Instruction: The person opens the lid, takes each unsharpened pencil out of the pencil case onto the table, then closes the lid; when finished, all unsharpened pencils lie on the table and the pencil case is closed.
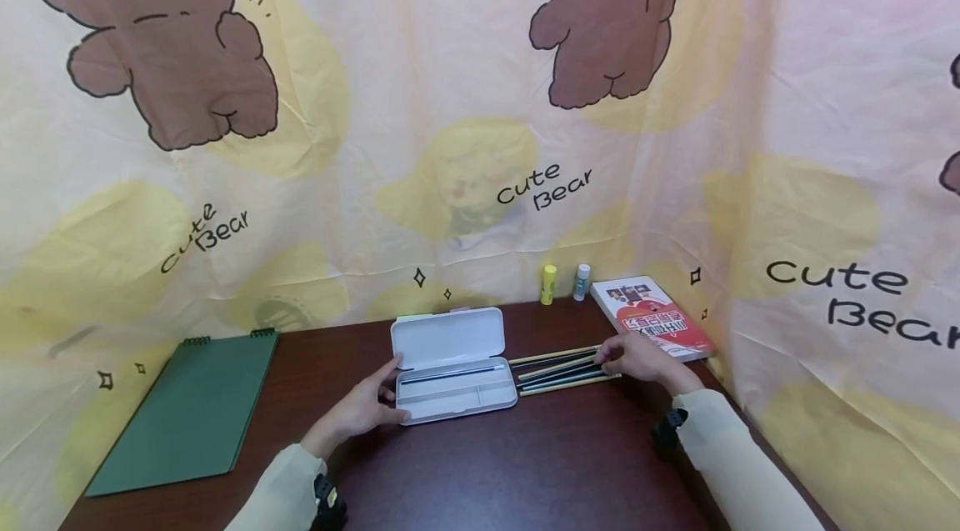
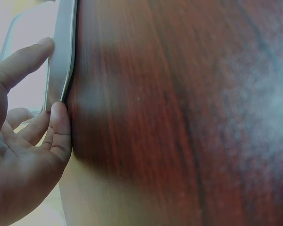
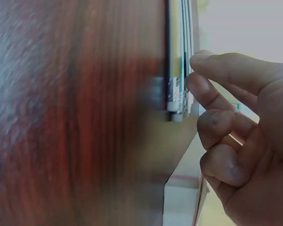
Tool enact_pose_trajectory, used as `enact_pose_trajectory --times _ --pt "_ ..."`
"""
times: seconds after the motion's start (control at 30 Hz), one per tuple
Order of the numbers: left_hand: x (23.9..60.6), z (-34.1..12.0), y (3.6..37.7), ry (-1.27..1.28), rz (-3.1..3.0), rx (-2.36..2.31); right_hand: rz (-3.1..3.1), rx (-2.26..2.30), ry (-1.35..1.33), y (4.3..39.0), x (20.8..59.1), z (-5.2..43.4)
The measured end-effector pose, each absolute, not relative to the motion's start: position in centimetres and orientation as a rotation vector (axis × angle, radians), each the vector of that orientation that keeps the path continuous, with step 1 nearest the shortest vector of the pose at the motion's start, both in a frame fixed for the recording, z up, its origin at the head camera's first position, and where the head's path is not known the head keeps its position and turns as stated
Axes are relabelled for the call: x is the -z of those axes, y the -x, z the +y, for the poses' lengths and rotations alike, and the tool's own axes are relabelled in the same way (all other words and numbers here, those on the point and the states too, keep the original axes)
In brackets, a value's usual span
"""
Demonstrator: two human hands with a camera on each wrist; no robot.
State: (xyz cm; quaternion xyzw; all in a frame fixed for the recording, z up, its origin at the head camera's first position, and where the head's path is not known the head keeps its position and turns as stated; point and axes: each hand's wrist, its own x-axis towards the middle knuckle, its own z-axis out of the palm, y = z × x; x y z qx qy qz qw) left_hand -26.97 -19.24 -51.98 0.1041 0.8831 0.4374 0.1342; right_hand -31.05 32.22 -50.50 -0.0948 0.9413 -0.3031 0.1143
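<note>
A white pencil case (image 1: 457, 408) lies with its lid (image 1: 448, 339) raised, and one dark pencil (image 1: 450, 375) lies along its back compartment. My left hand (image 1: 358, 408) holds the case at its left end, thumb on the front wall and fingers round the corner, as the left wrist view shows. To the right of the case, several yellow and dark pencils (image 1: 567, 387) lie in a loose bundle. My right hand (image 1: 636, 358) pinches a pencil near its right end with thumb and forefinger, its other fingers curled. White erasers (image 3: 172, 106) on metal bands show at the pencil ends.
A red and white book (image 1: 660, 318) lies behind my right hand. At the back stand a yellow glue stick (image 1: 548, 285) and a white-capped one (image 1: 581, 283). A green spiral pad (image 1: 187, 414) lies far left. A bear-print curtain (image 1: 450, 97) hangs behind the dark wooden table (image 1: 510, 473).
</note>
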Motion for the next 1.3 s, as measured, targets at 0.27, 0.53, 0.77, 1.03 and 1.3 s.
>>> enact_pose_trajectory --times 0.27,0.53,0.77,1.03,1.3 --pt "52.1 -19.4 26.9 -0.301 2.552 -1.266 2.737 0.95 0.301 31.2 49.6 30.6" --pt "52.1 -19.4 26.9 -0.296 2.549 -1.266 2.755 0.987 0.445 31.6 49.1 28.8" --pt "51.9 -19.3 26.7 -0.294 2.555 -1.265 2.737 0.974 0.458 31.9 49.3 26.0" --pt "52.0 -19.2 26.8 -0.282 2.55 -1.282 2.703 1.002 0.57 32.3 49.2 22.0" --pt "51.9 -19.2 26.9 -0.283 2.54 -1.293 2.671 0.986 0.737 32.8 49.4 18.4"
